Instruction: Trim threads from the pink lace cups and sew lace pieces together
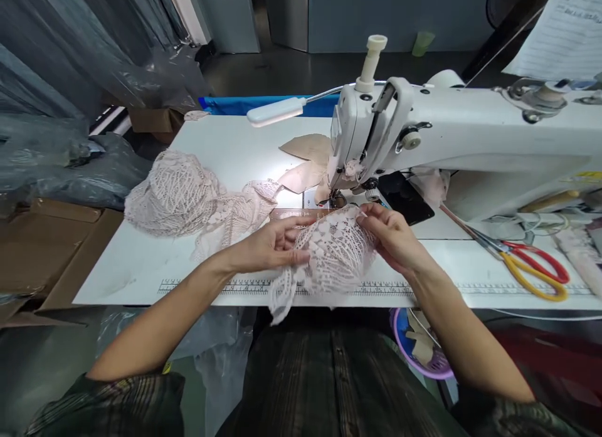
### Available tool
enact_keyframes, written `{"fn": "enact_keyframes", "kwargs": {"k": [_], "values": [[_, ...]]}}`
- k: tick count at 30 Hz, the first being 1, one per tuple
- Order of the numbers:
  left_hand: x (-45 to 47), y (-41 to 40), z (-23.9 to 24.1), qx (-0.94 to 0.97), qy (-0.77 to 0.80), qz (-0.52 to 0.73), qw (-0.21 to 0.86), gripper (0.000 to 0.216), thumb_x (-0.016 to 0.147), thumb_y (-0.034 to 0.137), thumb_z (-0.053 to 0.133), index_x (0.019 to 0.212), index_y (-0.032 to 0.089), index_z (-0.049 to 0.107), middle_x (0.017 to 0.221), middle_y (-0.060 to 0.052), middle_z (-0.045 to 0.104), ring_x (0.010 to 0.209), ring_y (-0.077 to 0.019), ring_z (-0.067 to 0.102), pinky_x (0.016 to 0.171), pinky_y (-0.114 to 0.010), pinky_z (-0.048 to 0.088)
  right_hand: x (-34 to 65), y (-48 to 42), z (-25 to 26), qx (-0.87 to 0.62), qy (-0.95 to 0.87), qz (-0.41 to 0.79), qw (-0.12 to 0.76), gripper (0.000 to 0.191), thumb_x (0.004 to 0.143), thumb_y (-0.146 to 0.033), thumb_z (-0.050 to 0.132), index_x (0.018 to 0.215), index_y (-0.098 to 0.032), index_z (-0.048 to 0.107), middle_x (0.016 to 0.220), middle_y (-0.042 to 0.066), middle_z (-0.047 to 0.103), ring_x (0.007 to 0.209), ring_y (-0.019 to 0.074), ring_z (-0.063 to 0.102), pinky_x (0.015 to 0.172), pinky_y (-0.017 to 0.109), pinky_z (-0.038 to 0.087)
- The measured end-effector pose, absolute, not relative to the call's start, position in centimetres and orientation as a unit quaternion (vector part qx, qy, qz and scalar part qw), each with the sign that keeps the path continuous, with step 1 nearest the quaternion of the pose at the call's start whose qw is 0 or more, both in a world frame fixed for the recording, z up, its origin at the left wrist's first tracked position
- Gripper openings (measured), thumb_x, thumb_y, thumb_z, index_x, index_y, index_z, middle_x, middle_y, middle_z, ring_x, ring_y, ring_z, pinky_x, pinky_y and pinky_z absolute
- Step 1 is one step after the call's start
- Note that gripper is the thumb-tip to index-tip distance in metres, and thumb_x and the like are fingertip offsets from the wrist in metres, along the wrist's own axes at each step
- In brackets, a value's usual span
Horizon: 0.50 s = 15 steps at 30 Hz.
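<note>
A pale pink lace piece (332, 258) lies on the white sewing table (141, 268) just in front of the sewing machine (451, 136), hanging over the front edge. My left hand (275, 244) pinches its left side, fingers closed on the lace. My right hand (390, 233) grips its upper right edge near the needle area (335, 199). Both hands sit close together below the presser foot.
A heap of more pink lace pieces (183, 195) lies at the left. Beige fabric pieces (305, 158) sit behind the needle. Red and yellow scissors (531, 264) lie at the right. A purple basket (423, 349) hangs under the table. Cardboard boxes (51, 249) stand at the left.
</note>
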<state>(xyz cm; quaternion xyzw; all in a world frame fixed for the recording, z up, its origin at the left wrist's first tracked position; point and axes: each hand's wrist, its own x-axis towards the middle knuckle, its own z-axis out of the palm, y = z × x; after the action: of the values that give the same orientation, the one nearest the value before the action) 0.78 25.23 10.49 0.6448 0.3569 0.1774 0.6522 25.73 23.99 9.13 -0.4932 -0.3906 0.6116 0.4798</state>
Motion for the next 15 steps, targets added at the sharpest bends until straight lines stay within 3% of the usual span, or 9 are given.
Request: {"fn": "enact_keyframes", "kwargs": {"k": [4,9,12,15], "values": [[-0.5,26.6,9.2,0.586,0.439,0.201,0.651,0.074,0.081,0.029,0.072,0.145,0.012,0.038,0.087,-0.004,0.065,0.069,-0.0105,0.061,0.060,-0.022,0.051,26.9,24.3,6.9,-0.539,-0.424,0.559,0.467,0.041,0.059,-0.030,0.082,0.091,-0.018,0.060,0.071,-0.001,0.068,0.059,0.0112,0.058,0.053,0.022,0.043],[-0.3,26.9,8.2,0.598,0.445,0.206,0.634,0.072,0.080,0.032,0.073,0.143,0.013,0.042,0.098,-0.008,0.066,0.081,-0.0133,0.065,0.071,-0.027,0.055,27.1,24.3,5.6,-0.545,-0.488,0.495,0.469,0.046,0.068,-0.037,0.079,0.107,-0.017,0.062,0.093,0.006,0.073,0.079,0.0166,0.066,0.068,0.028,0.053],[-0.2,26.5,8.2,0.648,0.440,0.215,0.583,0.070,0.079,0.032,0.075,0.139,0.012,0.046,0.093,-0.006,0.068,0.078,-0.0133,0.067,0.070,-0.028,0.057,27.5,24.1,5.5,-0.547,-0.500,0.496,0.453,0.048,0.069,-0.038,0.080,0.109,-0.016,0.065,0.092,0.007,0.074,0.074,0.0166,0.067,0.064,0.029,0.054],[-0.8,26.4,8.2,0.720,0.432,0.267,0.472,0.049,0.088,0.033,0.065,0.132,0.013,0.055,0.090,-0.007,0.070,0.078,-0.0148,0.068,0.071,-0.030,0.060,29.1,23.4,6.2,-0.541,-0.485,0.504,0.467,0.038,0.067,-0.039,0.082,0.097,-0.018,0.070,0.081,0.003,0.073,0.063,0.0137,0.064,0.056,0.026,0.053]]}}
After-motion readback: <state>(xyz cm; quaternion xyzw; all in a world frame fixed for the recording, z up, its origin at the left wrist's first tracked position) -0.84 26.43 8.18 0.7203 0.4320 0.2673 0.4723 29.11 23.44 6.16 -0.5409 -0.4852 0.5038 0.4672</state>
